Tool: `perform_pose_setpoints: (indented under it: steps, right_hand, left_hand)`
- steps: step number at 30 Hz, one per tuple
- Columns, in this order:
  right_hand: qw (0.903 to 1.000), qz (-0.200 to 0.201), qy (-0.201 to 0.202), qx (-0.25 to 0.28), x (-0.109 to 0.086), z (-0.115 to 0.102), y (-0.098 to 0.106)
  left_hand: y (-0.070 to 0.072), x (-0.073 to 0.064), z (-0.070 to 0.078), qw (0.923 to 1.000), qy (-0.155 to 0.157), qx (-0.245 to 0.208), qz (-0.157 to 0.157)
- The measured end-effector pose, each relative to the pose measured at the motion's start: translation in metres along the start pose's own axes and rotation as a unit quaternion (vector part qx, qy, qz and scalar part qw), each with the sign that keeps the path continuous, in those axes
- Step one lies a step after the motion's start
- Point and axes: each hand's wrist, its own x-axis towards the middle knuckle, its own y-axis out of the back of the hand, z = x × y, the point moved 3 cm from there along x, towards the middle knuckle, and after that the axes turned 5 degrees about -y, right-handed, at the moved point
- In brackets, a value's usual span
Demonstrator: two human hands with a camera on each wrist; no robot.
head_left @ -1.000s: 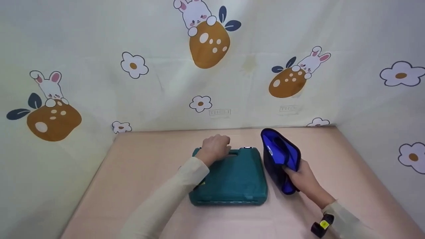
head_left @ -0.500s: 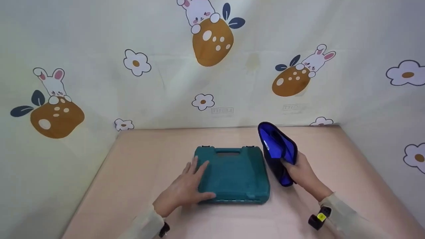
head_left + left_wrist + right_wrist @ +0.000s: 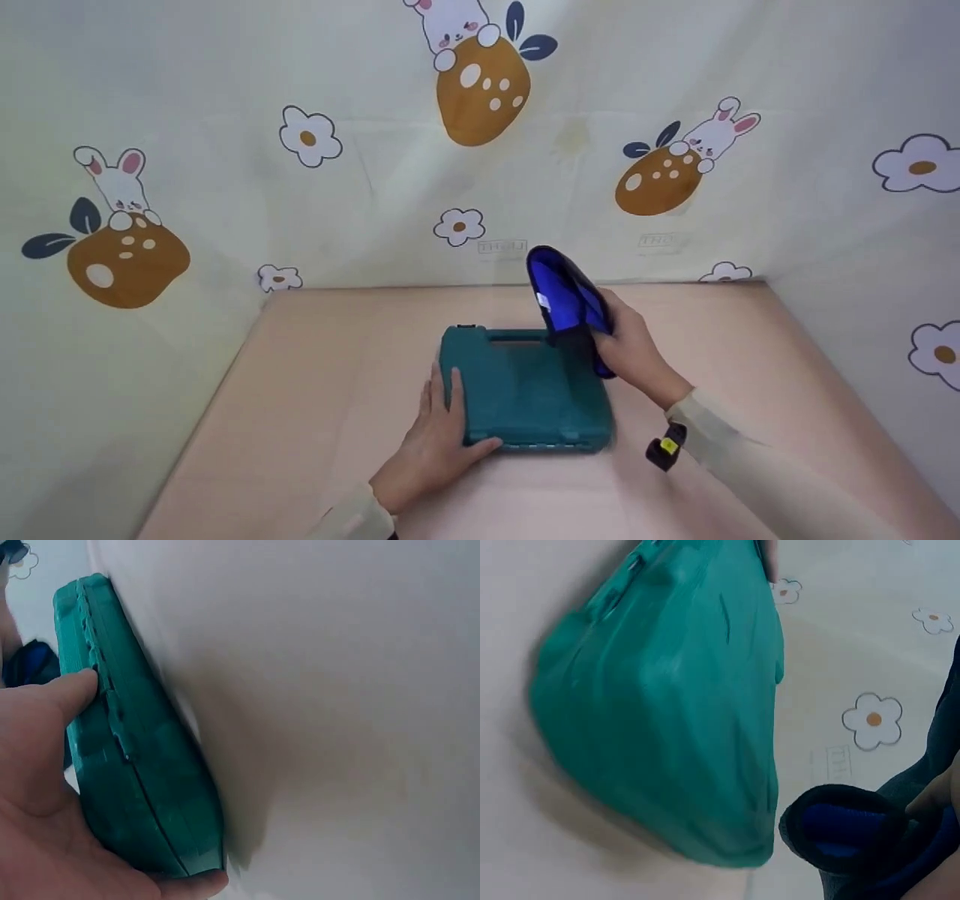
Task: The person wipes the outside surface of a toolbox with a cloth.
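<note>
A green hard plastic case [image 3: 525, 394] with a built-in handle lies flat on the table. My left hand [image 3: 439, 442] rests against its near left corner, fingers fairly straight along the left side. In the left wrist view the thumb touches the case's [image 3: 161, 742] hinged edge. A dark fabric pouch [image 3: 562, 296] with a bright blue lining is gripped in my right hand [image 3: 637, 349], raised over the case's far right corner and hiding it. The right wrist view shows the pouch's [image 3: 836, 829] gaping end beside the case [image 3: 667, 705].
The table [image 3: 330, 360] has a pale pinkish cover. Behind it hangs a light curtain [image 3: 360, 217] printed with rabbits and flowers, and it also encloses both sides. A dark strap with a yellow mark [image 3: 667, 446] circles my right wrist.
My left hand has come from the case's handle down to its near left corner. My right hand has carried the pouch left and upward, from beside the case to above it.
</note>
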Motion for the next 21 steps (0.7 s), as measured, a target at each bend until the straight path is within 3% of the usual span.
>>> perform_pose_setpoints:
  steps: [4, 8, 18, 21]
  right_hand:
    - [0.9976, -0.039, 0.042, -0.039, 0.011, -0.019, -0.021]
    - [0.9906, -0.065, 0.074, -0.095, 0.017, -0.032, -0.041]
    - [0.9625, -0.114, 0.113, -0.219, 0.028, -0.043, -0.093]
    - [0.9482, -0.167, 0.112, -0.246, 0.028, -0.042, -0.110]
  left_hand:
    - [-0.002, 0.003, 0.004, 0.9998, 0.014, -0.010, 0.003]
    - [-0.001, 0.006, 0.007, 0.9998, 0.007, -0.015, 0.013]
    - [-0.002, 0.011, 0.008, 0.9992, -0.008, -0.026, 0.029]
    - [-0.003, 0.011, 0.006, 0.9993, -0.007, -0.029, 0.023]
